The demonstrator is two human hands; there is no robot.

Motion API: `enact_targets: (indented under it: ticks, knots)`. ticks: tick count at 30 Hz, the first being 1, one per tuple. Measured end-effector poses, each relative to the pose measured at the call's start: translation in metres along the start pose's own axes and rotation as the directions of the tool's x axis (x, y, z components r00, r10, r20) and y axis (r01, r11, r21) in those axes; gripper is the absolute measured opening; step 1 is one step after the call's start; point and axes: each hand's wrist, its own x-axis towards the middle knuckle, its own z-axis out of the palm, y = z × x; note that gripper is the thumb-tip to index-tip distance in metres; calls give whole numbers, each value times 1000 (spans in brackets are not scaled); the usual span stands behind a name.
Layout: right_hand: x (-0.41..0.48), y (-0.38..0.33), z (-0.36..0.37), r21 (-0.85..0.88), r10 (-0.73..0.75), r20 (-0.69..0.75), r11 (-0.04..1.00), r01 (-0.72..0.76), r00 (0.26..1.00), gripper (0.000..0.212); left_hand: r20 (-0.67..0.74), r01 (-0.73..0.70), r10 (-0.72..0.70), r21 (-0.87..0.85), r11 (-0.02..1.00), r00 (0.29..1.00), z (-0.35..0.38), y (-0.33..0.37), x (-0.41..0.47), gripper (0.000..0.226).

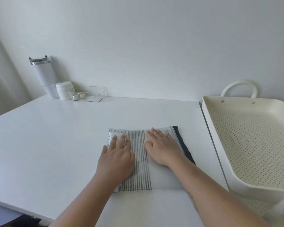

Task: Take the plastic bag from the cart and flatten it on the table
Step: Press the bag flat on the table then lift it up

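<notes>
A translucent plastic bag [140, 163] with thin black stripes and a dark zip strip along its right edge lies on the white table [56, 136]. My left hand [116, 158] rests palm down on the bag's left half, fingers spread. Palm down on the right half, next to the dark strip, lies my right hand [164, 147]. Both hands lie flat on the bag and grip nothing. The bag's far left corner bulges a little under my left fingertips. The cream cart [246, 163] stands right of the table, its perforated top tray holding nothing.
At the table's far left, against the wall, stand a white tumbler [45, 77], a white jar [65, 90] and a clear tray [88, 94] with small shiny items. The cart's looped handle [239, 87] rises at its far end.
</notes>
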Motion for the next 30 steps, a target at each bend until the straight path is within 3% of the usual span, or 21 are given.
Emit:
enact_targets:
  ticks: [5,10,12,16,18,22,30]
  knots:
    - [4,17,-4,-48,89,-6,995,-89,996,65,-25,11,-12,-21,1000,1000,4,-1,1,56]
    - [7,32,-30,-148,277,44,952,-268,960,63,7,56,-56,-56,997,998,1,9,-4,58]
    - [4,20,-41,-149,220,2,965,-218,975,61,47,63,-59,-79,995,997,-3,11,-2,58]
    - [-36,-32,-23,163,-105,-94,979,120,990,60,91,26,2,-309,951,996,-14,-5,3,52]
    - [-61,-41,1,134,-173,-65,974,180,983,59,72,15,10,-337,941,997,-11,-14,-1,51]
    - [-66,-29,17,-41,-139,-29,990,137,990,62,33,-3,8,-147,989,999,1,-13,-13,54]
    - [-58,-13,5,-39,-32,-16,999,31,999,69,76,-7,9,-26,1000,997,-5,3,-11,56]
